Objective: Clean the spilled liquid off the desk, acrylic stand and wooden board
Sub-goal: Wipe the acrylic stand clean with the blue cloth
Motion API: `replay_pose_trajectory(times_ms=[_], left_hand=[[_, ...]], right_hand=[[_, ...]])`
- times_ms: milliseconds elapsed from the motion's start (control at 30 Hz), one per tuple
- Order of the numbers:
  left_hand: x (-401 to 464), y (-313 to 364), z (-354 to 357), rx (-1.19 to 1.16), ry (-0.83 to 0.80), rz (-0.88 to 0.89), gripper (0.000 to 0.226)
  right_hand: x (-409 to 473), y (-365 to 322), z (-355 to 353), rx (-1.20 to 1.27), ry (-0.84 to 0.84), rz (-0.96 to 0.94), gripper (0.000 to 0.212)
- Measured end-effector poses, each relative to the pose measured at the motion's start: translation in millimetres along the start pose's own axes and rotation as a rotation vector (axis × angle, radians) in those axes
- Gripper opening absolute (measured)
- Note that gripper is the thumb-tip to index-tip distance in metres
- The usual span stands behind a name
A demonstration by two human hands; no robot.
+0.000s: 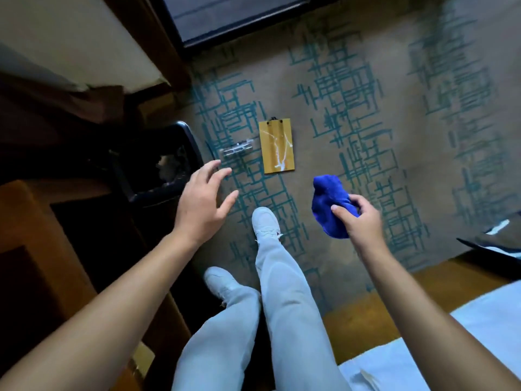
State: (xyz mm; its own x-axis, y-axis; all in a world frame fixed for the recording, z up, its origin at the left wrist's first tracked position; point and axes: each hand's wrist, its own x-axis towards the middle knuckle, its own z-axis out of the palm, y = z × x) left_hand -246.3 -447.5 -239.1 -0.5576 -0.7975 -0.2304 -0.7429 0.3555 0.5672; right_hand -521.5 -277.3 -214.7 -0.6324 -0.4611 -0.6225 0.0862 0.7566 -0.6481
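A wooden board (277, 153) streaked with white liquid lies flat on the patterned carpet (366, 136). Just left of it lies a clear acrylic stand (236, 148). My left hand (203, 203) hovers with spread fingers, in the picture below and left of the acrylic stand, touching nothing. My right hand (358, 218) grips a bunched blue cloth (328, 204), held above the carpet, in the picture right of and below the board. The desk is partly seen as brown wood (25, 221) at the left.
A black bin (158, 167) stands left of the acrylic stand, beside the wooden furniture. My legs and white shoes (265, 221) are in the middle, standing on the carpet. A white bed (451, 348) fills the lower right. A dark window frame (225, 24) is at the top.
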Motion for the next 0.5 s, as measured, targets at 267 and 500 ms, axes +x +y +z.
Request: replay_pose_trajectory(times_ms=[267,500], left_hand=[[152.8,-51.7,201.1,0.381,-0.168,-0.091,0.073],[228.5,-126.2,264.7,0.674,-0.233,-0.069,0.037]], right_hand=[[130.4,114.7,11.8,0.092,0.147,0.07,0.037],[193.4,164.6,52.7,0.105,0.137,0.068,0.033]])
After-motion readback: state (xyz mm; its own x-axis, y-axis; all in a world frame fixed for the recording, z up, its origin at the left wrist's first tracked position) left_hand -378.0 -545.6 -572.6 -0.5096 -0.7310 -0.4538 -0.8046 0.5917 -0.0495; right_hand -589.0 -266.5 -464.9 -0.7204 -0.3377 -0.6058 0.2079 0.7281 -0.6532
